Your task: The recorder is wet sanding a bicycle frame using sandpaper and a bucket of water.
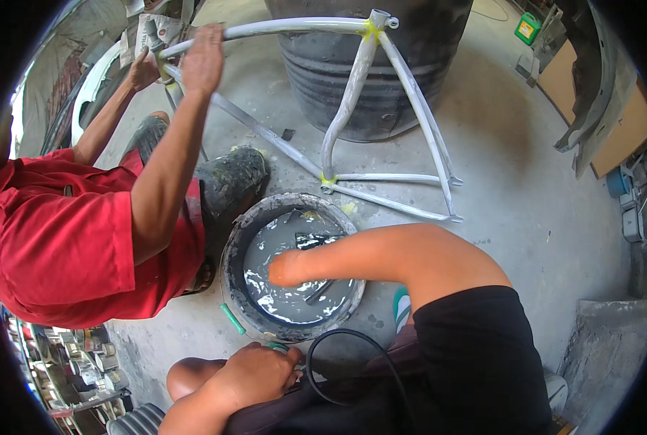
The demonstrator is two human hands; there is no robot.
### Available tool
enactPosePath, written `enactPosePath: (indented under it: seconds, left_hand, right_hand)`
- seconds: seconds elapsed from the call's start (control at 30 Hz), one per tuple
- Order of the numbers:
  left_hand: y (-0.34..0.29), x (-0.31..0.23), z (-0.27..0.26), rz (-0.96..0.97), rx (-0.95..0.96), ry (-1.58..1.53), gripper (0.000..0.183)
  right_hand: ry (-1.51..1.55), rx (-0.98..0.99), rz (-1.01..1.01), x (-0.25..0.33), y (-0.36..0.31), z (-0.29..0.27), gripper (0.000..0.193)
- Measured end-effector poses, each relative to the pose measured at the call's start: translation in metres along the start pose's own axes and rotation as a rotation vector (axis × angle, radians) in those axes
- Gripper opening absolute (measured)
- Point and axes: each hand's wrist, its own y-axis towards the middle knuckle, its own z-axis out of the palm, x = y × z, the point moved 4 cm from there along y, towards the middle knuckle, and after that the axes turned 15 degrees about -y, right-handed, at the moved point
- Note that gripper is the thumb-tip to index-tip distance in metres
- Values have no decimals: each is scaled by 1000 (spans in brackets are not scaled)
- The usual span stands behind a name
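My right hand [286, 268] is dipped to the wrist in murky grey water in a round black bucket [231, 279]. Its fingers are under the surface and hidden. Dark pieces [320, 239] poke out of the water beside it. My left hand [260, 373] is curled by my knee, just below the bucket's near rim; what it holds, if anything, is hidden. Beyond the bucket stands a whitish bicycle frame [345, 109] with yellow patches at its joints. A co-worker in a red shirt steadies its front end with one hand [144, 71] and lays the other [204, 59] on the top tube.
Behind the bicycle frame stands a large black drum [374, 87]. A green jug [528, 29] is at the far right, near leaning panels [617, 123]. Many cans [99, 355] crowd the lower left. A black cable loop [345, 333] lies by my lap. The concrete floor has wet spots.
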Motion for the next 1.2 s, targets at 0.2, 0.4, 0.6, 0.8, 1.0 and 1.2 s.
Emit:
enactPosePath:
  seconds: [0.2, 0.4, 0.6, 0.8, 1.0, 1.2]
  left_hand:
    - [3, -2, 1, -17, -4, -14, 33]
    - [4, -2, 0, -29, -7, -28, 34]
    - [6, 1, 5, 16, -12, -16, 34]
    - [5, 9, 8, 51, -49, -40, 39]
    - [9, 11, 7, 92, -26, -13, 40]
    - [9, 11, 3, 95, -47, 27, 39]
  right_hand:
    - [244, -153, 124, -22, -29, -37, 27]
    - [156, -489, 61, -44, -96, -75, 22]
    - [200, -732, 518, -118, -160, -61, 28]
    - [76, -742, 1002, -155, -203, -86, 47]
    - [-725, -799, 1116, -169, -245, -162, 64]
    - [-972, -767, 1380, -179, -282, -192, 71]
